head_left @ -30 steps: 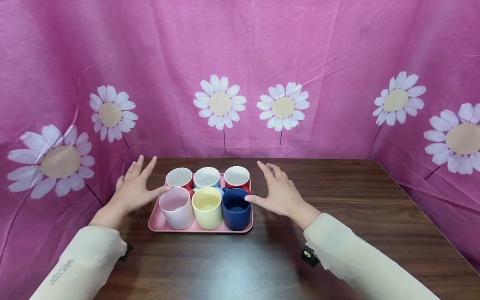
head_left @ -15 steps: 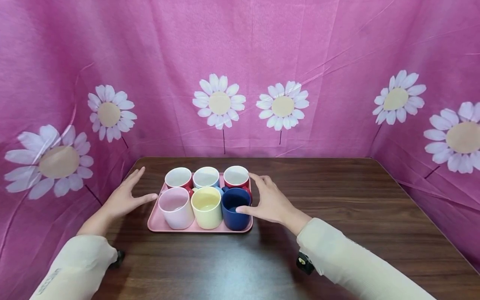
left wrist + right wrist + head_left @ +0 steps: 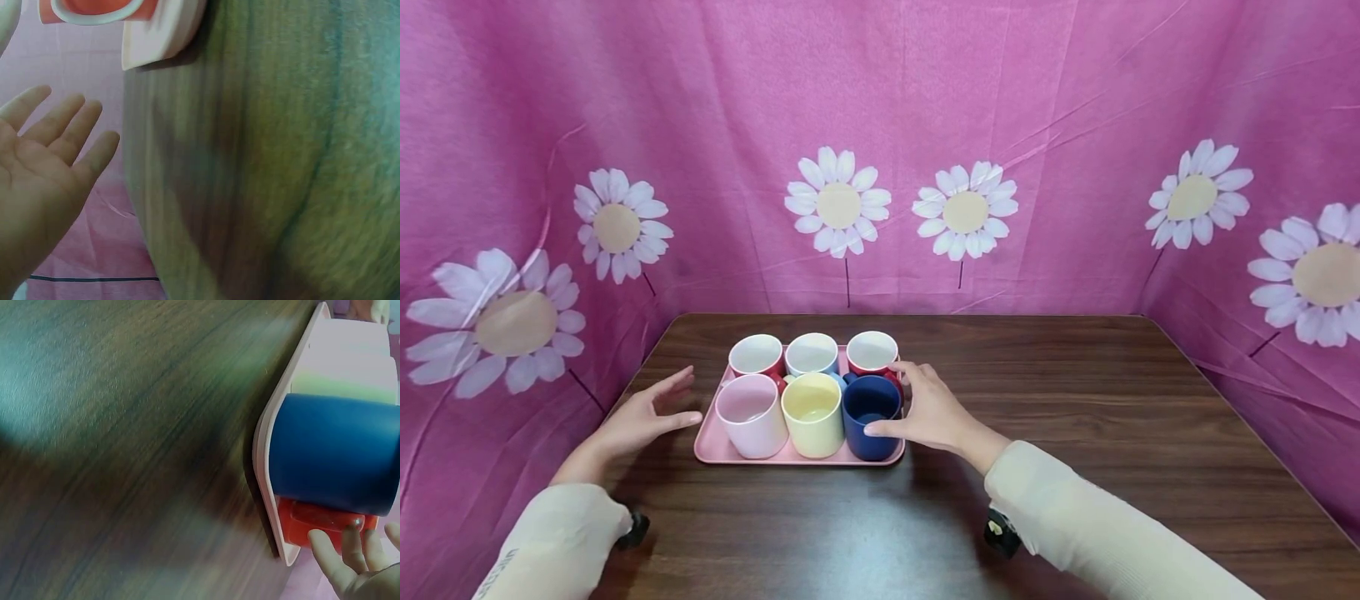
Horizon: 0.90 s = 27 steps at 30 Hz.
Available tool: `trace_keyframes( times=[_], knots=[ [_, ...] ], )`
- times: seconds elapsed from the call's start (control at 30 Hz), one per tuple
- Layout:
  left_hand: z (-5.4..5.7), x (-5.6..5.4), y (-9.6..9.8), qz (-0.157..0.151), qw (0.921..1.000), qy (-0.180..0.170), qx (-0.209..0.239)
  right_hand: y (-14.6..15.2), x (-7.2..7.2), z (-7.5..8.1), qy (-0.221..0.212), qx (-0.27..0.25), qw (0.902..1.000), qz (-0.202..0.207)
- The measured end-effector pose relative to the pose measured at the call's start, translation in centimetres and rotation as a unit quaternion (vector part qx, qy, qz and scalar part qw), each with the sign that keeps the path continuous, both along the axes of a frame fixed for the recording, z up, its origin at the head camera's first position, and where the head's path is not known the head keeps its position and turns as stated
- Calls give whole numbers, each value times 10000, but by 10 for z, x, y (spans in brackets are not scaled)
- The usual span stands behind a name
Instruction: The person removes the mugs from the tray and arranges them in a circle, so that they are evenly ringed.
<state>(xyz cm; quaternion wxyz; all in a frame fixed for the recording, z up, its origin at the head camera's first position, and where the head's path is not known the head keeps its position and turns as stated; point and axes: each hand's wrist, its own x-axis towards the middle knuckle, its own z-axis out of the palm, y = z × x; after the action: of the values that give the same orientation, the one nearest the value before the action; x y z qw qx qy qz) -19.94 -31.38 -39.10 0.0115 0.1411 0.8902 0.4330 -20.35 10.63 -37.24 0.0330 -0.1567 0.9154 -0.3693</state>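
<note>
A pink tray (image 3: 707, 450) carries two rows of upright mugs. In front are a pale pink mug (image 3: 754, 427), a yellow mug (image 3: 815, 429) and a navy mug (image 3: 865, 450). Behind them stand a left red mug (image 3: 757, 354), a light blue mug (image 3: 812, 354) and a right red mug (image 3: 873, 352), all white inside. My right hand (image 3: 938, 410) is at the tray's right end, its thumb overlapping the navy mug. In the right wrist view its spread fingers (image 3: 325, 553) lie by the right red mug's handle (image 3: 325, 517). Left of the tray, my left hand (image 3: 628, 423) hovers with nothing in it.
The dark wooden table (image 3: 1037, 367) extends to the right of the tray and in front of it. A pink curtain (image 3: 880, 100) printed with daisies surrounds the table at the back and both sides. Both forearms wear pale sleeves (image 3: 1090, 517).
My right hand has moved left and lower, its thumb passing over the navy mug. My left hand has drawn back and down from the tray's left side. The mugs keep their places.
</note>
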Motion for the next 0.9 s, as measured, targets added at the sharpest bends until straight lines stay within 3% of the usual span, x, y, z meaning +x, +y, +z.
trace_keyframes(
  times=[0.2, 0.6, 0.9],
  knots=[
    [-15, -1, -1, -84, 9971, -380, 661, -4, 0, -5, 134, -236, 9996, -6],
    [-34, -3, -2, -334, 9910, -928, 905, -12, 2, -13, -39, -601, 9980, -205],
    [-44, -5, -4, -151, 9858, -1243, 1120, -15, 4, -16, -108, -663, 9969, -414]
  ],
)
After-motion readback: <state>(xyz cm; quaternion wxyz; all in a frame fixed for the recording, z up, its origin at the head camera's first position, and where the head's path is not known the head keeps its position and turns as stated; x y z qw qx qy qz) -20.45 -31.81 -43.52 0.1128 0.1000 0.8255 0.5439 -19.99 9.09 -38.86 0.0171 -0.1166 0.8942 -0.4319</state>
